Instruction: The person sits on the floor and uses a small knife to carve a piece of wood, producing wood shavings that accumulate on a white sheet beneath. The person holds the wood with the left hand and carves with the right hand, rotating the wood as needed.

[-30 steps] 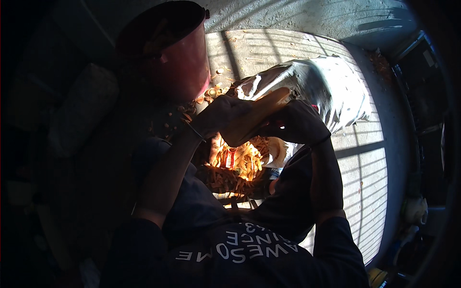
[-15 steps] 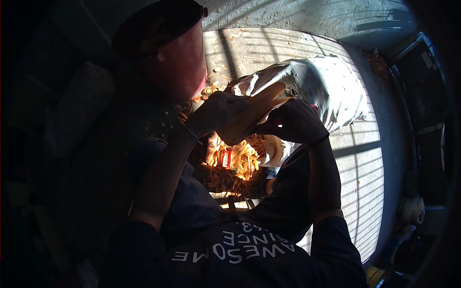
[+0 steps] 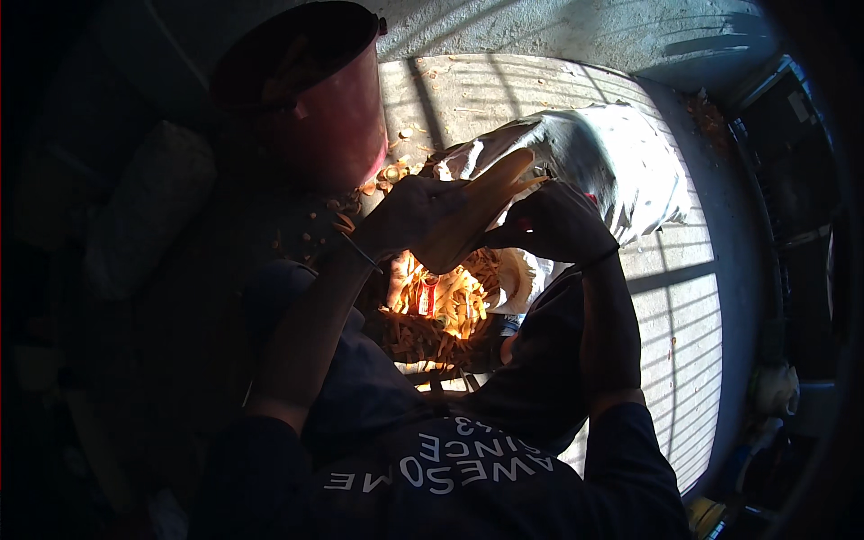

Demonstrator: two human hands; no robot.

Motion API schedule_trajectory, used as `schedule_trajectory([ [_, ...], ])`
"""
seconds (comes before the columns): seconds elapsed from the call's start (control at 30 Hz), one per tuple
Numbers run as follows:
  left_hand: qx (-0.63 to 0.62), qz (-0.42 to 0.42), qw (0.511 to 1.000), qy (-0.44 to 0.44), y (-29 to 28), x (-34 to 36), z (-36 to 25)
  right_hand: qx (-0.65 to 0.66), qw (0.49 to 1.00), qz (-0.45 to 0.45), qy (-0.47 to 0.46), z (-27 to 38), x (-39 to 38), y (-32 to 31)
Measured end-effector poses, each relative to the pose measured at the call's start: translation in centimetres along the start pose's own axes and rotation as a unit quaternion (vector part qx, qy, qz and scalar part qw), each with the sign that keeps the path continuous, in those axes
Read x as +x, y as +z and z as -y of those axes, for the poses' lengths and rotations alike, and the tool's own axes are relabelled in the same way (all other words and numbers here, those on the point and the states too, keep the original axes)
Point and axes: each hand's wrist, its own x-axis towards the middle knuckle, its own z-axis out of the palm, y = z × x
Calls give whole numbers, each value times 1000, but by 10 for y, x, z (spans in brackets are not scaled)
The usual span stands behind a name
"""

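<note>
My left hand (image 3: 405, 216) is closed around a long, thick orange root vegetable (image 3: 477, 211), probably a carrot, held tilted up and away from me. A thin strip (image 3: 529, 185) sticks out from its upper right side. Against that side, my right hand (image 3: 562, 225) is curled around a small tool with red parts (image 3: 591, 199); its working end is hidden by my fingers and shadow. Below both hands, between my legs, lies a sunlit heap of orange peelings (image 3: 463, 301). Among them shows a red-and-white printed piece (image 3: 427, 297).
A tall dark red bucket (image 3: 342, 121) stands at the far left, with scraps and cut ends (image 3: 391, 173) on the floor beside it. A bulky white sack (image 3: 630, 171) lies beyond my right hand. At left, a pale bag (image 3: 153, 211) sits in shadow. Dark furniture (image 3: 792, 171) lines the right.
Both hands stay in nearly the same place. The vegetable has turned slightly, and the strip now stands out more from its side. My right hand has shifted a little to the right.
</note>
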Motion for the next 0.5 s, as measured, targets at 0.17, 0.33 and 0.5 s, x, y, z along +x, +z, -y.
schedule_trajectory([
  [0.17,33,1,999,25,3,-2,-7,11,1000,15,16,-2,-2,-7],
  [0.33,54,27,998,-3,0,-12,-14,-27,996,20,82,-7,-4,-23],
  [0.5,55,3,998,28,4,-10,-8,-63,996,-19,55,-13,-7,-18],
])
